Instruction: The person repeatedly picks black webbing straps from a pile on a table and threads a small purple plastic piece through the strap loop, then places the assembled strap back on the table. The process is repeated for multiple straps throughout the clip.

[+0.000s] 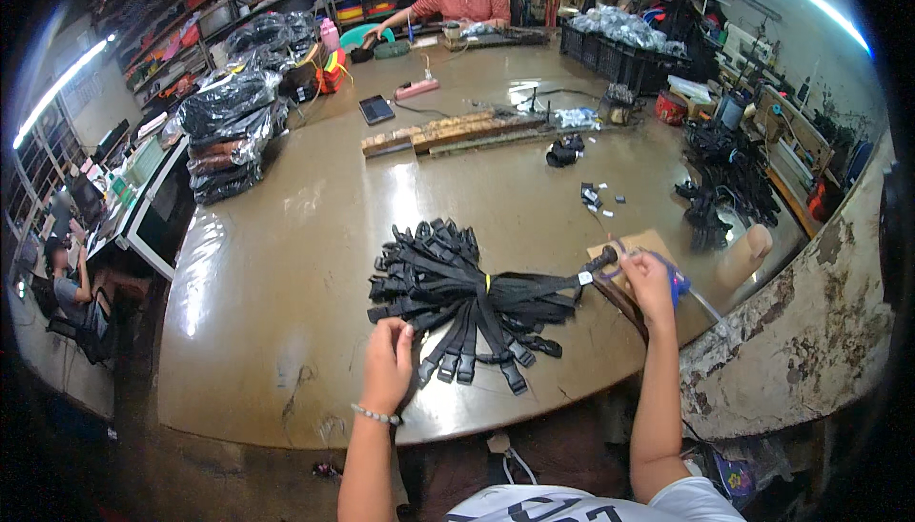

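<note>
A bundle of black webbing straps [477, 293] with plastic side-release buckles lies fanned out on the table in front of me, gathered at its middle by a yellow tie [488, 284]. At its near left edge my left hand [389, 365] is closed, fingers bent inward; what they hold is hidden. To the right of the bundle, my right hand [648, 284] is closed in a pinch over a tan board [648, 247]. Something too small to make out is between its fingertips. Beside them a black strap end carries a white tag [586, 278]. A blue-handled tool [680, 284] lies partly behind that hand.
Wooden bars [448, 131] lie across the table's middle, near a dark phone-like device [376, 109]. Small black pieces [593, 198] are scattered beyond the board. Plastic-wrapped stacks [224, 126] stand left, a black crate [620, 55] far right. A person in red [467, 2] sits opposite.
</note>
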The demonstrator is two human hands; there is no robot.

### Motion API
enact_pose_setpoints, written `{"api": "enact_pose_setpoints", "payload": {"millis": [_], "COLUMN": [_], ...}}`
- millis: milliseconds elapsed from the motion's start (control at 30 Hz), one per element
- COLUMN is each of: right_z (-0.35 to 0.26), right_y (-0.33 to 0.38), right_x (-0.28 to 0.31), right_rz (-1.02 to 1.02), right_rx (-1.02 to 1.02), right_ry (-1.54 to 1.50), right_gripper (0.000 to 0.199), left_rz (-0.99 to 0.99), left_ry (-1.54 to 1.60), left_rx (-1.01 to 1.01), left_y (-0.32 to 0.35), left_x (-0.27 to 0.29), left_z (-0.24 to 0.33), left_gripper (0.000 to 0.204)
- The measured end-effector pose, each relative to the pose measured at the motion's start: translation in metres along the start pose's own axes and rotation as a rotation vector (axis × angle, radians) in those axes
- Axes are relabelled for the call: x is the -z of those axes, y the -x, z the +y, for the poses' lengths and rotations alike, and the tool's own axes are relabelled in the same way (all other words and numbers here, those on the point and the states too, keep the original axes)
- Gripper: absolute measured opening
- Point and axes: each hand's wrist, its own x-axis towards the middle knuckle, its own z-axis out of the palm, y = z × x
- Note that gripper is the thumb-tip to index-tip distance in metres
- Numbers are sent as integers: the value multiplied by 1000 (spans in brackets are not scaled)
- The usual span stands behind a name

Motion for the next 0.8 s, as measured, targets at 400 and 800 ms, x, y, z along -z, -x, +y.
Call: {"api": "enact_pose_setpoints", "payload": {"millis": [400,800], "right_z": [-46,-60], "right_y": [12,82], "right_x": [-12,-200], "right_rz": [66,-871], "right_rx": [-121,-188], "right_ry": [57,-133], "right_gripper": [24,25], "left_rz": [58,111], "left_ry": [-26,0], "left_rx": [-1,-22], "left_y": [-4,-3], "left_x": [-1,-3], "left_z": [1,-5], "left_gripper": [13,14]}}
